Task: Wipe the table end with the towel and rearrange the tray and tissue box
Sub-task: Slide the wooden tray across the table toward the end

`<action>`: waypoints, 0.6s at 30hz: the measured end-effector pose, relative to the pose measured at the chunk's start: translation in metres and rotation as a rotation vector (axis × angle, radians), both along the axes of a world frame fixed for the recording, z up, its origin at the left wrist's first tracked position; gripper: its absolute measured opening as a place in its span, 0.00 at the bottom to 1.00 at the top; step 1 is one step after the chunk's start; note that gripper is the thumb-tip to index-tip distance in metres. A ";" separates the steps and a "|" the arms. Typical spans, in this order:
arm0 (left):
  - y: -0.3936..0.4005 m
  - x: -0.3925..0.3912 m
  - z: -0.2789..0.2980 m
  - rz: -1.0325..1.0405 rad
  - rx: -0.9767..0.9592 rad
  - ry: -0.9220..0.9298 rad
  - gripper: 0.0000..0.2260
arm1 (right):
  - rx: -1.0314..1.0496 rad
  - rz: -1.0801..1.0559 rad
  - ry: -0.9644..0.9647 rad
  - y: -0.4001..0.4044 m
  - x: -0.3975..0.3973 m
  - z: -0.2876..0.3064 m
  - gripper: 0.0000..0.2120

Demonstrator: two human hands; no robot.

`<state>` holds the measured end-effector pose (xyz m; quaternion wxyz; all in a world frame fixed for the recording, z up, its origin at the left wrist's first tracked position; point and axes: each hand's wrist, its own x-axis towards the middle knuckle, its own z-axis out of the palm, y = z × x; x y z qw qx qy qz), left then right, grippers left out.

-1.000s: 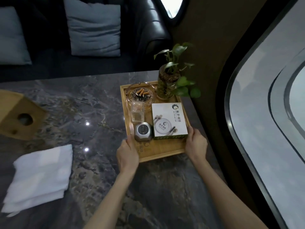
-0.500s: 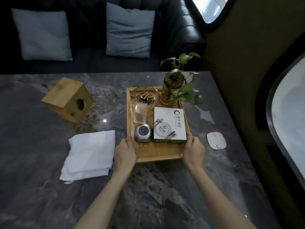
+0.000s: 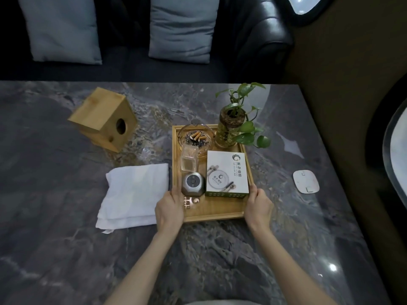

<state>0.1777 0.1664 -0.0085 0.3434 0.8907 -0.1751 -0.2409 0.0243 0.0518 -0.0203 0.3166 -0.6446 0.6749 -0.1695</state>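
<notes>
A wooden tray [image 3: 217,211] rests on the dark marble table [image 3: 66,216], right of centre. My left hand [image 3: 169,211] grips its near left rim and my right hand [image 3: 258,205] grips its near right rim. The tray carries a glass ashtray [image 3: 195,137] with butts, a potted plant [image 3: 230,130], a clear small box [image 3: 189,160], a silver device [image 3: 192,184] and a white box [image 3: 228,171]. A folded white towel [image 3: 134,194] lies just left of the tray. The wooden tissue box [image 3: 103,119], shaped like a birdhouse, lies tipped at the back left.
A white flat coaster-like pad [image 3: 306,181] lies on the table to the right of the tray. A black sofa with two grey cushions [image 3: 182,29] runs behind the table. A brown wall [image 3: 352,95] bounds the table's right edge.
The view has swung left and back, and the tray, held in both hands, now stands further from the right wall, closer to the towel. The white pad has come into sight.
</notes>
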 end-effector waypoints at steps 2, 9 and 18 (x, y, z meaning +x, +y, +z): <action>0.001 0.000 -0.003 0.007 0.008 0.005 0.22 | 0.002 0.007 0.016 0.001 0.000 0.000 0.20; 0.005 -0.001 0.000 -0.048 0.049 0.017 0.19 | 0.013 0.119 0.126 0.004 -0.003 0.006 0.16; 0.004 0.010 -0.002 -0.273 0.351 -0.145 0.15 | -0.027 0.516 0.455 -0.015 -0.011 0.019 0.16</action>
